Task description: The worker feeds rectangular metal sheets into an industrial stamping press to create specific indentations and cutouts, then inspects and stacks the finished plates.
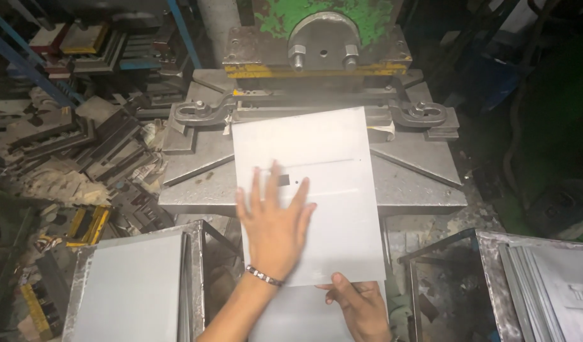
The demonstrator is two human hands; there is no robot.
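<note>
A pale grey metal sheet (329, 145) lies on the steel bed (418, 183) of a press, its far edge under the die and its near edge overhanging toward me. It has a small rectangular cut-out (283, 180) and a tiny hole beside it. My left hand (275, 225), with a bead bracelet at the wrist, rests flat on the sheet with its fingers spread, just below the cut-out. My right hand (360, 304) grips the sheet's near edge, thumb on top.
The green and yellow press head (323, 38) stands behind the sheet, with clamps (199, 114) at both sides of the bed. A metal bin of plain sheets (130, 291) is at the lower left, and a bin of punched sheets (557, 278) at the lower right. Steel blocks (82, 139) are piled on the left.
</note>
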